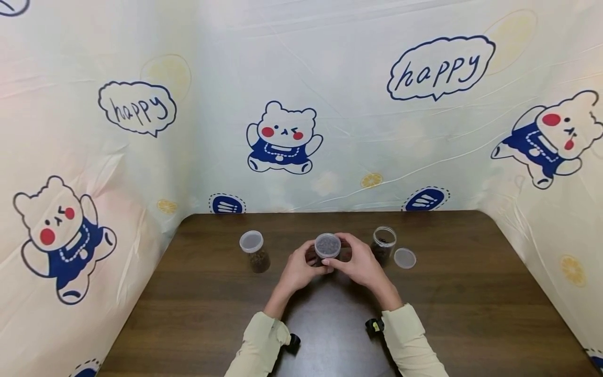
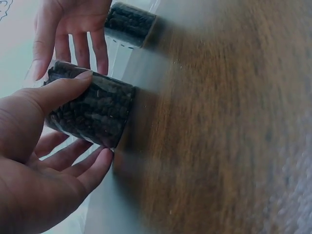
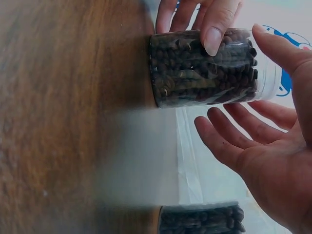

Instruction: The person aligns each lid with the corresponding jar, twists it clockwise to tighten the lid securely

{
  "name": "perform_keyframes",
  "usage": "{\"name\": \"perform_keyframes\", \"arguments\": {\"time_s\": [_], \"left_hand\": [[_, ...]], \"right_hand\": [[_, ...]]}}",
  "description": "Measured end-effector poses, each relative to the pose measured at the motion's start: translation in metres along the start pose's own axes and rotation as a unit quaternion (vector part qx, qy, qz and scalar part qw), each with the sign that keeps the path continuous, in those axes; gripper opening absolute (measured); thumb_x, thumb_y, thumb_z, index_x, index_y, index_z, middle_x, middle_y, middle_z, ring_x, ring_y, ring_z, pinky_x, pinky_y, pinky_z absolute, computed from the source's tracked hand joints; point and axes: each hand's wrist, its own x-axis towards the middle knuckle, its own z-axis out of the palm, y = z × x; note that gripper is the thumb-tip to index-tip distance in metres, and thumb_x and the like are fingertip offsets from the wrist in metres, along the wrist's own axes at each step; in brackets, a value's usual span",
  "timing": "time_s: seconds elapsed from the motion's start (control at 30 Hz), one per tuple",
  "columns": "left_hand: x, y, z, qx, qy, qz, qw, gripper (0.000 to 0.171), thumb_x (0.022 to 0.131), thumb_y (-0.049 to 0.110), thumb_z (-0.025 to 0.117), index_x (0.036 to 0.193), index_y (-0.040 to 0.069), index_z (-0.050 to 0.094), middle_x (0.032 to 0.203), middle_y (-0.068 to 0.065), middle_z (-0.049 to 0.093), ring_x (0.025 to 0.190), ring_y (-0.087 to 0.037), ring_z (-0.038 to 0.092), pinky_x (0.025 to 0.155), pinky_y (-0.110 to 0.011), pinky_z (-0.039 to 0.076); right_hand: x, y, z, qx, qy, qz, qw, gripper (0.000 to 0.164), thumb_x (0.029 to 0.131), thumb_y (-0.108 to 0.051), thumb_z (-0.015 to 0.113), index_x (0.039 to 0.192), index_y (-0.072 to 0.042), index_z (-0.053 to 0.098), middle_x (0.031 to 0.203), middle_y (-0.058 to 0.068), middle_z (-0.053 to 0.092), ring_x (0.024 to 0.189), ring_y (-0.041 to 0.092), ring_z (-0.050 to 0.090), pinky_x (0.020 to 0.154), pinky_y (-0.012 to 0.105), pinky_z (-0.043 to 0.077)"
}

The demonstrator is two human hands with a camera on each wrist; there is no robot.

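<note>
A clear plastic jar of dark beans (image 3: pixel 204 73) stands upright on the table, a translucent lid (image 1: pixel 327 245) on its top. My left hand (image 1: pixel 300 268) grips the jar's body, its thumb across the side in the left wrist view. Around the lid's rim curl the thumb and forefinger of my right hand (image 1: pixel 361 263); the other fingers of that hand spread beside the jar. To the right stands a second jar of dark beans (image 1: pixel 382 246) with its top uncovered, and a loose lid (image 1: pixel 405 258) lies flat next to it.
A third jar (image 1: pixel 256 255), with a lid on and brown contents, stands to the left of my hands. The dark wooden table (image 1: pixel 188 314) ends at a printed cloth backdrop (image 1: pixel 348 131), which also hangs along both sides.
</note>
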Motion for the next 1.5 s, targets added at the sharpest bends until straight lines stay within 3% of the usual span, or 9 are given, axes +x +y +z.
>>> {"name": "perform_keyframes", "arguments": {"time_s": [0.3,0.5,0.63,0.83,0.97,1.23,1.37,1.43,1.5], "left_hand": [[-0.004,0.014,0.001,0.057,0.033,-0.023,0.9976,0.091,0.079,0.03,0.094,0.153,0.009,0.046,0.145,-0.018,0.058,0.127,-0.036,0.064,0.102,-0.05,0.058],[-0.009,0.034,0.003,0.11,0.05,0.011,0.9927,0.098,0.079,0.033,0.094,0.158,0.009,0.04,0.147,-0.018,0.054,0.131,-0.036,0.058,0.108,-0.055,0.051],[-0.015,0.053,0.004,0.143,0.057,0.021,0.9879,0.099,0.081,0.029,0.093,0.16,0.014,0.037,0.159,-0.018,0.038,0.134,-0.038,0.055,0.107,-0.055,0.052],[-0.021,0.079,0.006,0.192,0.066,0.05,0.9779,0.103,0.078,0.032,0.095,0.161,0.016,0.037,0.171,-0.015,0.018,0.153,-0.04,0.034,0.111,-0.054,0.052],[-0.019,0.094,0.008,0.201,0.053,0.079,0.9749,0.106,0.077,0.034,0.096,0.161,0.018,0.034,0.169,-0.014,0.024,0.152,-0.036,0.034,0.109,-0.053,0.054],[-0.007,0.107,0.018,0.177,0.025,0.147,0.9728,0.098,0.085,0.032,0.09,0.162,0.012,0.032,0.159,-0.01,0.044,0.143,-0.03,0.052,0.116,-0.048,0.05],[-0.001,0.11,0.028,0.158,0.027,0.17,0.9723,0.089,0.088,0.031,0.088,0.159,0.01,0.038,0.153,-0.01,0.052,0.138,-0.028,0.058,0.112,-0.041,0.054],[0.002,0.111,0.034,0.146,0.024,0.176,0.9733,0.086,0.088,0.03,0.087,0.157,0.01,0.041,0.15,-0.009,0.055,0.135,-0.026,0.06,0.11,-0.038,0.056],[0.006,0.112,0.04,0.136,0.019,0.179,0.9743,0.082,0.089,0.03,0.086,0.156,0.01,0.043,0.148,-0.009,0.057,0.134,-0.025,0.061,0.109,-0.035,0.056]], "right_hand": [[-0.002,-0.006,-0.009,-0.023,0.009,-0.008,1.0,0.074,0.087,-0.03,0.088,0.148,-0.005,0.053,0.141,0.017,0.064,0.13,0.034,0.064,0.109,0.054,0.055],[-0.007,-0.022,-0.019,-0.031,0.013,-0.028,0.999,0.073,0.088,-0.029,0.087,0.148,-0.005,0.053,0.143,0.019,0.064,0.131,0.035,0.065,0.106,0.051,0.057],[-0.012,-0.033,-0.027,-0.036,0.018,-0.048,0.998,0.071,0.088,-0.027,0.087,0.147,-0.004,0.054,0.142,0.019,0.065,0.127,0.035,0.067,0.104,0.049,0.059],[-0.02,-0.044,-0.043,-0.076,0.039,-0.084,0.993,0.07,0.088,-0.028,0.088,0.146,-0.007,0.056,0.137,0.015,0.067,0.12,0.031,0.07,0.099,0.046,0.061],[-0.025,-0.046,-0.059,-0.098,0.059,-0.105,0.988,0.069,0.087,-0.027,0.088,0.145,-0.007,0.057,0.133,0.013,0.068,0.115,0.029,0.071,0.096,0.047,0.062],[-0.033,-0.04,-0.097,-0.101,0.107,-0.104,0.984,0.067,0.084,-0.019,0.09,0.141,-0.005,0.059,0.125,0.015,0.069,0.101,0.033,0.076,0.088,0.049,0.064],[-0.039,-0.029,-0.114,-0.111,0.124,-0.074,0.983,0.068,0.083,-0.019,0.092,0.141,-0.004,0.06,0.125,0.015,0.069,0.103,0.032,0.075,0.089,0.031,0.064],[-0.042,-0.024,-0.12,-0.12,0.129,-0.051,0.983,0.069,0.083,-0.022,0.092,0.142,-0.005,0.06,0.127,0.015,0.069,0.106,0.033,0.074,0.091,0.031,0.063],[-0.045,-0.018,-0.126,-0.123,0.13,-0.03,0.983,0.071,0.084,-0.026,0.091,0.144,-0.006,0.059,0.129,0.018,0.068,0.108,0.037,0.073,0.092,0.04,0.064]]}}
